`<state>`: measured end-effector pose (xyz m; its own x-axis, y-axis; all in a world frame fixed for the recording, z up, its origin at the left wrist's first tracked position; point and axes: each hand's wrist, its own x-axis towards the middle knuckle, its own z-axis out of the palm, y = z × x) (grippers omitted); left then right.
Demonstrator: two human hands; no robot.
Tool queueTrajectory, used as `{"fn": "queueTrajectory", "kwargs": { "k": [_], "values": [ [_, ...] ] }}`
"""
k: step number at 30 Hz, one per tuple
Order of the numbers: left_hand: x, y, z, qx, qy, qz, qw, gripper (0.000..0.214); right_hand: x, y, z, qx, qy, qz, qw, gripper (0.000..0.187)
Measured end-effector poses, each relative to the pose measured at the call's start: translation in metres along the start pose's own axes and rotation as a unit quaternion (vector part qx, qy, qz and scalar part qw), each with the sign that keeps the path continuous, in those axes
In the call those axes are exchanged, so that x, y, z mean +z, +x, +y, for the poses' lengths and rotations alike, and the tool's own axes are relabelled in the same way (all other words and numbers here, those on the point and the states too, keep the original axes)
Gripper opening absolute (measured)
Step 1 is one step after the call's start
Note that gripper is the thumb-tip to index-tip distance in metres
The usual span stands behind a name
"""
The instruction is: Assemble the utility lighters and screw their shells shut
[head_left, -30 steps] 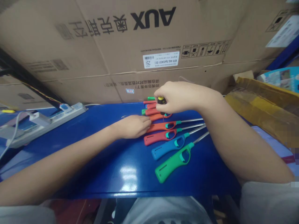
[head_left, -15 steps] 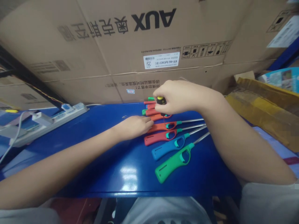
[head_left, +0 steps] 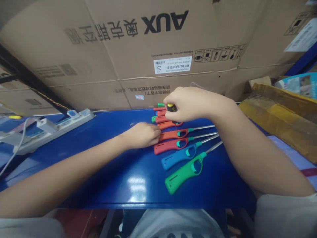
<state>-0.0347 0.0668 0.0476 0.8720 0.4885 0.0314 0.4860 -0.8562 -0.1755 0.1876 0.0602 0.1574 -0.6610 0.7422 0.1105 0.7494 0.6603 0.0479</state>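
Note:
My right hand point(head_left: 185, 104) is shut on a small screwdriver with a yellow and black handle point(head_left: 171, 107), its shaft pointing down among the lighter handles at the back of the row. Beneath that hand lie several stacked lighter handles, partly hidden. My left hand point(head_left: 141, 135) lies curled with its fingertips at the butt of an orange-red utility lighter point(head_left: 173, 134). Closer to me are a red lighter point(head_left: 170, 145), a blue lighter point(head_left: 178, 158) and a green lighter point(head_left: 183, 172), side by side with metal nozzles pointing right.
The lighters lie on a glossy blue tabletop point(head_left: 104, 124). A white power strip point(head_left: 55, 129) with plugs and a cable sits at the left. Large cardboard boxes point(head_left: 148, 56) stand behind the table, and yellowish packaging point(head_left: 279, 115) lies at the right.
Both hands have stayed nearly still, with the screwdriver in the same spot. The whole view has shifted only slightly.

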Motion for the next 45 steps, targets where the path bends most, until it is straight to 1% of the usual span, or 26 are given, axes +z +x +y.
{"fn": "queueTrajectory", "kwargs": {
  "k": [4, 6, 10, 13, 16, 18, 21, 25, 30, 33, 36, 39, 41, 45],
  "values": [
    [-0.001, 0.002, -0.002, -0.002, 0.003, 0.015, 1.0, 0.021, 0.0, 0.0, 0.0, 0.0, 0.002, -0.002, 1.0, 0.019],
    [-0.001, 0.003, -0.001, 0.004, 0.015, 0.006, 1.0, 0.02, 0.0, 0.0, 0.0, 0.0, 0.004, -0.004, 1.0, 0.019],
    [0.002, 0.004, 0.001, -0.003, 0.047, -0.015, 0.999, 0.028, -0.001, 0.0, 0.001, -0.007, 0.002, 0.002, 1.0, 0.019],
    [0.001, 0.002, 0.0, -0.03, 0.02, -0.007, 0.999, 0.03, -0.001, -0.001, 0.0, -0.009, -0.002, 0.012, 1.0, 0.019],
    [-0.004, -0.001, -0.004, -0.069, -0.018, -0.001, 0.997, 0.026, -0.003, -0.001, -0.002, -0.016, 0.006, 0.026, 1.0, 0.02],
    [-0.007, -0.002, -0.008, -0.078, -0.035, 0.001, 0.996, 0.025, -0.004, -0.002, -0.004, -0.024, 0.013, 0.037, 0.999, 0.02],
    [-0.006, -0.004, -0.009, -0.069, -0.04, -0.019, 0.997, 0.026, -0.005, -0.002, -0.007, -0.028, 0.012, 0.041, 0.999, 0.019],
    [-0.004, -0.004, -0.004, -0.068, -0.004, -0.052, 0.996, 0.029, -0.005, -0.002, -0.008, -0.024, 0.003, 0.036, 0.999, 0.02],
    [-0.005, -0.003, 0.0, -0.043, 0.055, -0.029, 0.997, 0.028, -0.003, -0.001, -0.005, -0.029, 0.0, 0.039, 0.999, 0.02],
    [-0.007, -0.004, 0.001, -0.029, 0.071, -0.018, 0.997, 0.032, -0.003, -0.002, -0.005, -0.03, 0.003, 0.037, 0.999, 0.021],
    [-0.007, -0.006, 0.002, -0.012, 0.064, -0.013, 0.998, 0.034, -0.004, -0.002, -0.006, -0.026, 0.005, 0.035, 0.999, 0.021],
    [-0.006, -0.009, 0.002, 0.007, 0.029, -0.018, 0.999, 0.023, -0.005, -0.002, -0.006, -0.023, 0.002, 0.034, 0.999, 0.021],
    [-0.004, -0.01, 0.002, 0.005, 0.021, -0.029, 0.999, 0.021, -0.005, -0.002, -0.006, -0.021, -0.002, 0.034, 0.999, 0.021],
    [-0.004, -0.006, 0.006, -0.027, 0.041, -0.051, 0.997, 0.029, -0.004, -0.001, -0.005, -0.022, -0.005, 0.033, 0.999, 0.022]
  ]
}}
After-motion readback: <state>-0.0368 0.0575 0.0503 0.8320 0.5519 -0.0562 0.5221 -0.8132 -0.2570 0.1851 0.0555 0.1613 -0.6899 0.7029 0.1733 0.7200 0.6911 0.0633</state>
